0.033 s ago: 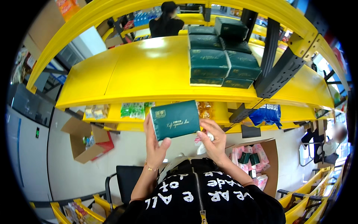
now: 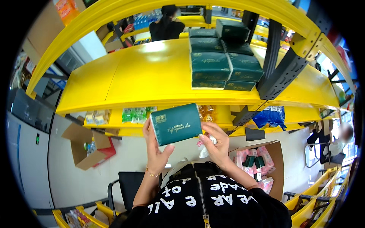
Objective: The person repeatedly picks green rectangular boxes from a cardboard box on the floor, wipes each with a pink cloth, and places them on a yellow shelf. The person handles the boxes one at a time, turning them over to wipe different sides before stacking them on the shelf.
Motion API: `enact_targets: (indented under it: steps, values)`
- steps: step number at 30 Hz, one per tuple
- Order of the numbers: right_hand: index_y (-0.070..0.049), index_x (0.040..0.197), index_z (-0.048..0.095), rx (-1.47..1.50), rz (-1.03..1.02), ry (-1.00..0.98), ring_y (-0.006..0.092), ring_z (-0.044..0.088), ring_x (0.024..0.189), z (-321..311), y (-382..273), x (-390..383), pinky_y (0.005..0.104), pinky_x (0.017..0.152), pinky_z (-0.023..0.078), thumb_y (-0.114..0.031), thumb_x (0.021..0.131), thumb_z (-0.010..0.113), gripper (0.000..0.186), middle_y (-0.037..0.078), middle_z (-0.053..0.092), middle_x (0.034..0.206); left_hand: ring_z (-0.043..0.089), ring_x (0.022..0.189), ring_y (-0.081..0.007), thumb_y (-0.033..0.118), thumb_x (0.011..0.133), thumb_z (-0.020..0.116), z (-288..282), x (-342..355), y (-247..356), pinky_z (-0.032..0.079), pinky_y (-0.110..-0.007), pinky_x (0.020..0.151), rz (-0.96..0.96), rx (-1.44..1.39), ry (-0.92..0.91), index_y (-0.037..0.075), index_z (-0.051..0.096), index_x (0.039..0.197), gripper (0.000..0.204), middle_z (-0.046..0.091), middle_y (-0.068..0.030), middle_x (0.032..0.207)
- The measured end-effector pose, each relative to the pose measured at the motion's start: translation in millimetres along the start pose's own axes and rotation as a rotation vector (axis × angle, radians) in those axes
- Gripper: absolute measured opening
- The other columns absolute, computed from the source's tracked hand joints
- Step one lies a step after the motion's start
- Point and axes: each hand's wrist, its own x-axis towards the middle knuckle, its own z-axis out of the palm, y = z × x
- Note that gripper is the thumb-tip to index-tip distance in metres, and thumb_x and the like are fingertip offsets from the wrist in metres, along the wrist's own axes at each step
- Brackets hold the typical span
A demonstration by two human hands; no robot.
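2 hands (image 2: 186,146) hold green pack (image 2: 175,124) between them.

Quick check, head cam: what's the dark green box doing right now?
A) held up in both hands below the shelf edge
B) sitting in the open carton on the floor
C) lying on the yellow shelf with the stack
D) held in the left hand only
A: the dark green box is gripped by the left hand at its lower left and the right hand at its lower right, in front of the yellow shelf, apart from the stack of green boxes.
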Motion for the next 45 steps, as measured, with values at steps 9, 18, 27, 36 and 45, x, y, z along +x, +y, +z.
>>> enact_targets:
  steps: [9, 18, 27, 36, 45]
  values:
    - [0.001, 0.104, 0.066, -0.177, -0.153, 0.070, 0.0254, 0.068, 0.083, 1, -38, 67, 0.0329, 0.069, 0.052, -0.002, 0.080, 0.068, 0.024, 0.016, 0.069, 0.098, 0.043, 0.127, -0.0222, -0.001, 0.078, 0.067, -17, 57, 14, 0.038, -0.035, 0.106, 0.073, -0.234, 0.016, -0.002, 0.030, 0.145, 0.077, 0.038, -0.0124, 0.139]
    - [0.001, 0.099, 0.067, -0.742, -0.399, 0.126, 0.0264, 0.067, 0.074, -29, -38, 206, 0.0335, 0.069, 0.051, -0.011, 0.086, 0.063, 0.018, 0.015, 0.068, 0.086, 0.056, 0.107, -0.0160, 0.008, 0.091, 0.062, 32, 208, 0, 0.044, -0.026, 0.093, 0.150, -0.406, -0.001, -0.004, 0.040, 0.139, 0.054, 0.056, -0.0112, 0.124]
    - [-0.006, 0.105, 0.071, -0.946, -0.188, 0.147, 0.0294, 0.062, 0.106, -60, -12, 326, 0.0378, 0.091, 0.049, -0.021, 0.085, 0.064, 0.026, 0.012, 0.064, 0.117, 0.056, 0.108, -0.0156, 0.023, 0.094, 0.058, 87, 341, -5, 0.044, -0.026, 0.091, 0.163, -0.143, -0.044, -0.004, 0.040, 0.138, 0.055, 0.059, -0.0143, 0.123]
    - [-0.006, 0.104, 0.073, -1.085, -0.365, 0.076, 0.0341, 0.062, 0.104, -124, 103, 403, 0.0403, 0.095, 0.048, -0.024, 0.083, 0.064, 0.029, 0.018, 0.064, 0.115, 0.046, 0.128, -0.0368, 0.034, 0.097, 0.046, 142, 380, -42, 0.033, -0.036, 0.107, 0.069, -0.090, -0.077, -0.001, 0.025, 0.147, 0.064, 0.048, -0.0235, 0.138]
    - [-0.007, 0.104, 0.073, -0.947, -0.086, 0.038, 0.0351, 0.059, 0.110, -103, 56, 375, 0.0399, 0.098, 0.045, -0.025, 0.084, 0.061, 0.029, 0.019, 0.059, 0.124, 0.053, 0.120, -0.0343, 0.028, 0.096, 0.051, 142, 380, -52, 0.039, -0.034, 0.100, 0.091, -0.149, -0.054, -0.002, 0.025, 0.146, 0.063, 0.052, -0.0225, 0.133]
